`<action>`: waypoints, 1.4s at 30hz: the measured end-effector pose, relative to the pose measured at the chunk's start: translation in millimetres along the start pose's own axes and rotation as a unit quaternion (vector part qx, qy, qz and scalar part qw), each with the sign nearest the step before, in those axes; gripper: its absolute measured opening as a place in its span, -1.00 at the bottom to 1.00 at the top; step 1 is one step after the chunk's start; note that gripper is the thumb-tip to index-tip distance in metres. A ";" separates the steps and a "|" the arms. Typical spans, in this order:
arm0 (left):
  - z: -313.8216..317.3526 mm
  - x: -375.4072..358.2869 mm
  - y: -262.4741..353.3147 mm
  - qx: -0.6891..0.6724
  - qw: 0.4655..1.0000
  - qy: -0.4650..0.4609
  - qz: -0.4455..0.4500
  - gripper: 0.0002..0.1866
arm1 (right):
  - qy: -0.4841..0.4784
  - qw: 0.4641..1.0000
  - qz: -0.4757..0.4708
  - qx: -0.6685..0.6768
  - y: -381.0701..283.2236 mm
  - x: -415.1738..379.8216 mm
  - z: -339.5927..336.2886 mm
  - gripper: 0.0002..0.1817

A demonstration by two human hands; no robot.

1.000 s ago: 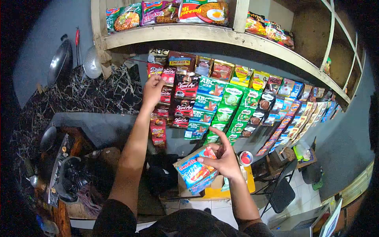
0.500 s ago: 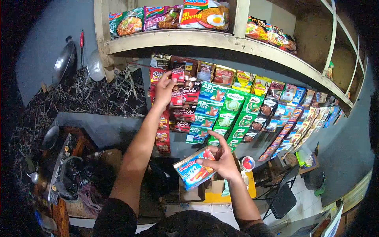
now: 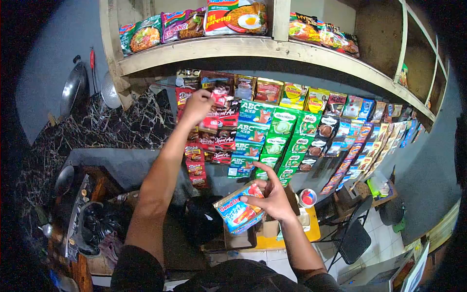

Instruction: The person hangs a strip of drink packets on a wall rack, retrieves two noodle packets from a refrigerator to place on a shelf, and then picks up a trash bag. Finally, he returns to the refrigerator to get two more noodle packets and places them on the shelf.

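My left hand (image 3: 198, 108) is raised to the left part of the hanging sachet rows, its fingers closed on a red and dark Kapal Api coffee sachet (image 3: 221, 97) that is blurred by motion. More Kapal Api sachets (image 3: 224, 137) hang below it. Low in the middle, my right hand (image 3: 276, 198) grips a blue and red pack of Good Day coffee sachets (image 3: 238, 209), thumb on the front and index finger extended. Green ABC Iced sachets (image 3: 252, 131) hang between the two hands, and red Drink sachets (image 3: 195, 168) hang at the far left.
Above runs a wooden shelf (image 3: 204, 50) with noodle packs (image 3: 236, 18). Further sachet strips (image 3: 296, 158) continue right along the wall. A yellow table (image 3: 272, 243) with boxes, a white tub (image 3: 307, 197) and a black folding chair (image 3: 354, 238) stand below. Pans (image 3: 75, 87) hang left.
My left hand has shifted slightly left and down, moving the red coffee sachet. The view has turned a little. My right hand keeps its hold on the Good Day sachets.
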State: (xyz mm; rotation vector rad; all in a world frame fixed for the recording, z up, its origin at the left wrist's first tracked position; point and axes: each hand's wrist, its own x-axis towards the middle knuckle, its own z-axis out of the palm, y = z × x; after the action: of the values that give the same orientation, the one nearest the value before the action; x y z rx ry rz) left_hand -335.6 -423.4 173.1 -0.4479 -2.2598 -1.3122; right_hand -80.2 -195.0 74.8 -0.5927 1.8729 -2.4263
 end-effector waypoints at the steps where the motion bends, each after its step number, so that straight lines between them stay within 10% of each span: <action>1: 3.5 -11.9 3.5 0.002 1.000 -0.022 -0.001 -0.73 | 0.000 1.000 -0.001 0.002 0.2 -0.1 0.1 -0.04; 9: 16.2 -63.1 23.6 0.047 0.993 -0.061 -0.090 -0.69 | 0.017 1.000 -0.013 -0.014 6.3 2.0 1.3 -0.05; 10: 13.9 -68.4 24.9 0.203 0.979 0.002 0.033 -0.68 | 0.020 1.000 -0.009 -0.013 6.8 2.2 0.9 -0.05; 15: 10.0 -73.2 49.3 0.280 0.952 0.061 0.103 -0.58 | 0.017 1.000 -0.010 -0.011 5.7 3.9 2.6 -0.06; 17: 13.8 -62.3 40.4 0.319 0.871 0.143 0.345 -0.55 | 0.014 1.000 -0.003 0.003 2.7 3.4 5.0 -0.07; 23: -2.8 -57.0 25.0 0.365 0.857 0.080 0.353 -0.58 | -0.011 1.000 0.002 -0.015 4.7 7.5 5.4 -0.09; 27: -27.4 -55.1 -10.3 0.259 0.868 0.368 0.208 -0.49 | -0.006 1.000 -0.019 -0.020 6.4 11.5 8.8 -0.11; 39: -61.7 -74.3 -24.8 0.181 0.953 0.184 0.158 -0.45 | -0.032 0.997 -0.068 -0.004 5.2 41.2 40.9 -0.19; 42: -91.7 -109.3 -36.9 -0.024 0.971 -0.213 0.103 -0.27 | -0.013 0.996 -0.080 0.029 2.8 48.5 51.7 -0.25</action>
State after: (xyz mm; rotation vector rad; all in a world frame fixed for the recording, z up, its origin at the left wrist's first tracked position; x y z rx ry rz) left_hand -241.2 -525.5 124.3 -1.0379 -2.4355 -1.2562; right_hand -109.9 -255.6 96.7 -0.7946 1.8046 -2.5454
